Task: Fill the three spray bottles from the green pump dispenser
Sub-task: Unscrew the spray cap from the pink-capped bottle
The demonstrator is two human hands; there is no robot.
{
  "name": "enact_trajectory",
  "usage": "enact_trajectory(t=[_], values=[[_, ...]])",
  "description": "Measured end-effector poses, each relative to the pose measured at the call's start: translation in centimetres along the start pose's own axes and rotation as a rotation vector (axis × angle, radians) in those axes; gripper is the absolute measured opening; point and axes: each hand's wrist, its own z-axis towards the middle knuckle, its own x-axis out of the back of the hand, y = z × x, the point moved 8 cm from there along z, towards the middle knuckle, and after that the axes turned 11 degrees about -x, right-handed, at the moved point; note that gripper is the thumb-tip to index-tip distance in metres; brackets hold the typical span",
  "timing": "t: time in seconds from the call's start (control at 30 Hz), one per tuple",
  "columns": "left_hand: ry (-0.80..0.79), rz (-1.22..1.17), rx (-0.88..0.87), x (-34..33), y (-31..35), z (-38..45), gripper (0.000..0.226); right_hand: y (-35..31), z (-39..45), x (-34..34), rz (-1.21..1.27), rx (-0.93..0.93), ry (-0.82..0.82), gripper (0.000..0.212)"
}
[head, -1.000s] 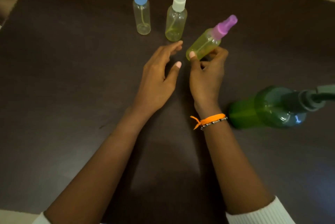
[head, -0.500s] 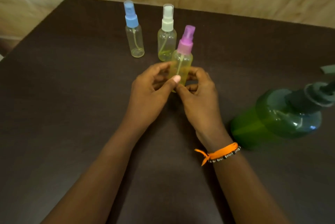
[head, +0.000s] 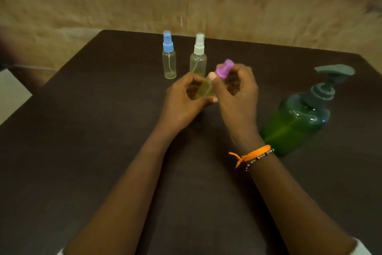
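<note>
A small spray bottle (head: 204,89) with yellowish liquid and a purple spray head (head: 224,68) is held tilted over the middle of the dark table (head: 82,151). My left hand (head: 184,102) grips its body. My right hand (head: 237,93) pinches the purple head from the right. Behind them stand two clear spray bottles, one with a blue head (head: 169,56) and one with a white head (head: 198,54), both upright. The green pump dispenser (head: 297,118) with a grey pump stands to the right of my right wrist.
The far table edge runs just behind the two standing bottles, with a tan wall (head: 186,2) beyond. A pale surface (head: 10,93) shows past the table's left edge. An orange band is on my right wrist.
The purple-headed bottle went from my right hand alone to both hands. My right hand moved up from the body to the purple head. The view has tilted upward.
</note>
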Motion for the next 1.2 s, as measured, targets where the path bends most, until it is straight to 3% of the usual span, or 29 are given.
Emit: enact_trajectory(t=[0.13, 0.33, 0.53, 0.67, 0.73, 0.87, 0.97, 1.1, 1.2], values=[[-0.067, 0.019, 0.007, 0.3, 0.3, -0.1, 0.028, 0.6, 0.1, 0.4, 0.076, -0.056, 0.032, 0.009], [-0.207, -0.056, 0.057, 0.2, 1.0, -0.7, 0.022, -0.1, 0.2, 0.0, 0.062, -0.036, -0.08, 0.009], [-0.198, -0.157, 0.113, 1.2, 1.1, -3.2, 0.018, -0.7, -0.5, -2.2, 0.043, -0.028, -0.338, 0.02], [-0.274, -0.279, 0.163, 1.1, 1.4, -4.4, 0.024, -1.4, -1.3, -2.8, 0.124, -0.105, -0.564, 0.002], [-0.256, -0.284, 0.142, 1.1, 1.6, -4.2, 0.025, -1.6, -1.0, -2.6, 0.176, -0.147, -0.618, 0.007], [-0.047, -0.06, 0.052, 2.7, 1.5, -3.1, 0.028, -1.9, -0.7, -2.3, 0.04, -0.118, -0.455, 0.009], [0.063, 0.079, -0.027, 3.8, 1.6, -2.8, 0.035, -1.5, -1.0, -2.0, 0.077, -0.176, -0.3, 0.011], [0.045, 0.043, -0.057, 3.6, 2.2, -2.9, 0.032, -1.4, -0.5, -1.2, 0.088, -0.178, -0.226, 0.02], [0.003, -0.034, -0.033, 3.2, 2.4, -3.0, 0.025, -2.0, -0.4, -1.1, 0.056, -0.16, -0.274, 0.012]])
